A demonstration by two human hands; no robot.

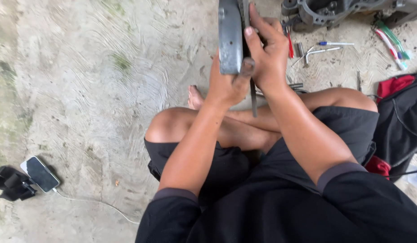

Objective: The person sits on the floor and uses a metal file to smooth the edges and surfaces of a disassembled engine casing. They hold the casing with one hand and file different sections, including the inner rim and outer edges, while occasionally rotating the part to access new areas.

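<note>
I sit cross-legged on a concrete floor [82, 90]. Both hands hold a grey metal cover part [230, 38], seen edge-on, above my knees. My left hand [227, 83] grips its lower end, thumb pressed on the rim. My right hand [267, 49] wraps over the right side of the part, fingers spread along its edge. A thin dark strip or tool [253, 96] hangs down between my hands; which hand holds it is unclear.
A phone [40, 173] on a white cable lies at lower left beside a black object [11, 183]. A grey engine casing [325, 11] stands at the top right, with screwdrivers [390, 40], a pen and small tools scattered near it. A black and red bag [399, 117] lies at right.
</note>
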